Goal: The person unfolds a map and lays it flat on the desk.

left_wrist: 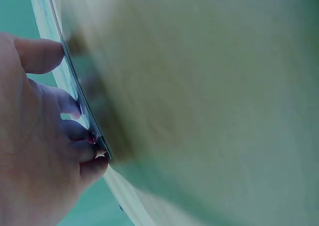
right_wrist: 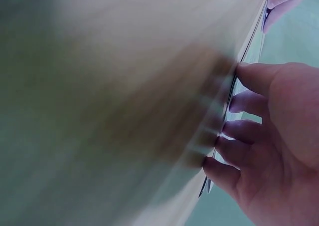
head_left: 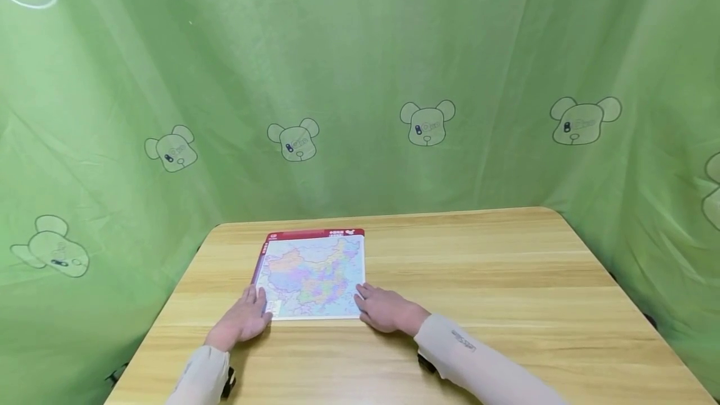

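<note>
A flat map board [head_left: 309,274] with a red top border and a coloured map of China lies on the wooden table. My left hand [head_left: 245,317] rests at its near left corner, fingers extended over the left edge. At the near right corner, the fingers of my right hand [head_left: 387,309] touch the board's right edge. In the left wrist view, the thumb and fingertips of the left hand [left_wrist: 40,121] meet the thin board side-on. The right wrist view has the right hand [right_wrist: 269,131] with its fingertips spread along the board's edge.
The wooden table [head_left: 495,292] extends well to the right of the board. A green curtain [head_left: 360,67] printed with bear heads hangs behind and on both sides. Light sleeves cover both forearms, with a dark strap [head_left: 229,383] at the left wrist.
</note>
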Demonstrator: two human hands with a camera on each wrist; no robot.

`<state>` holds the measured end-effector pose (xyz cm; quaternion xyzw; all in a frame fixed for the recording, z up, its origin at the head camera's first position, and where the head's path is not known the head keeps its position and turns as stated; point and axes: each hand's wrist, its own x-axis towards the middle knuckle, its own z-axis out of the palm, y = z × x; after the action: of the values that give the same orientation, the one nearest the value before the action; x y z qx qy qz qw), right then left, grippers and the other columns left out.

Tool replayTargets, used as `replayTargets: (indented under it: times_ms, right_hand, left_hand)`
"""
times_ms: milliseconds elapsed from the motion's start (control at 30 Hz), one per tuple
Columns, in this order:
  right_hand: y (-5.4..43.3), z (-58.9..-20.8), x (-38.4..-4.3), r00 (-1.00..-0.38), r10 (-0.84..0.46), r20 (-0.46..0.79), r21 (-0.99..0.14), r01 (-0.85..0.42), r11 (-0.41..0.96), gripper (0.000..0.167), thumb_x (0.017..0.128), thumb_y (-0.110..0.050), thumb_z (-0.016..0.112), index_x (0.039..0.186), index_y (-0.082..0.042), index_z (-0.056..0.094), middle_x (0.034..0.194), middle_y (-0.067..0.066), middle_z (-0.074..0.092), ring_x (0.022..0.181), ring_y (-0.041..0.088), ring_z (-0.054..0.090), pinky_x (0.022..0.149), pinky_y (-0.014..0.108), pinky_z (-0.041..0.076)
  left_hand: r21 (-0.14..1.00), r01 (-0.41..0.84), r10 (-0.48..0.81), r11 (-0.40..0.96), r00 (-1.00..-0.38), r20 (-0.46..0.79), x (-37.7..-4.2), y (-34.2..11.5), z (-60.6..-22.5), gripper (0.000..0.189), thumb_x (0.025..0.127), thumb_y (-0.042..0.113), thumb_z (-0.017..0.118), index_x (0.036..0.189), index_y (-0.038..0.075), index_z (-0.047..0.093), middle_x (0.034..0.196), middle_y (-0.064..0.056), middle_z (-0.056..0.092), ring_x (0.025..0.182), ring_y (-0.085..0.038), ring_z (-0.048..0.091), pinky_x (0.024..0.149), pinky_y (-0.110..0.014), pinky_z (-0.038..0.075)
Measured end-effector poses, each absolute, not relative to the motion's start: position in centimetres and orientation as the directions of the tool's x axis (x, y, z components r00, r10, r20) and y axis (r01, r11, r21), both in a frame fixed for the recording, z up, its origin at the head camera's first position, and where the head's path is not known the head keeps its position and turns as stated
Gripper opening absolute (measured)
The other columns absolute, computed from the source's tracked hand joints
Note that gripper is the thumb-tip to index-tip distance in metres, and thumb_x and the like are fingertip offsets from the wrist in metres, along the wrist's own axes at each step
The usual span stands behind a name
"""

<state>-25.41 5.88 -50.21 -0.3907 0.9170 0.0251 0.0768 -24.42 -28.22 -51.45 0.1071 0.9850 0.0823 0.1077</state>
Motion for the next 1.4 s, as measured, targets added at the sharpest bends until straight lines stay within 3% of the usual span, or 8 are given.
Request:
replayTargets:
  times_ms: [1400]
  right_hand:
    - [12.0, -50.4, -25.0, -0.693, -0.711, -0.117, -0.129, -0.699, 0.703, 0.048, 0.1, -0.024, 0.045, 0.138, 0.004, 0.044, 0.146, 0.023, 0.034, 0.135, 0.034, 0.032, 0.109, 0.044, 0.032]
  left_hand:
    - [0.14, 0.335, 0.356, 0.932, -0.919, -0.17, -24.6, -24.2, -51.4, 0.07, 0.097, 0.046, 0.044, 0.144, -0.005, 0.033, 0.148, -0.03, 0.023, 0.138, -0.041, 0.021, 0.112, -0.049, 0.023]
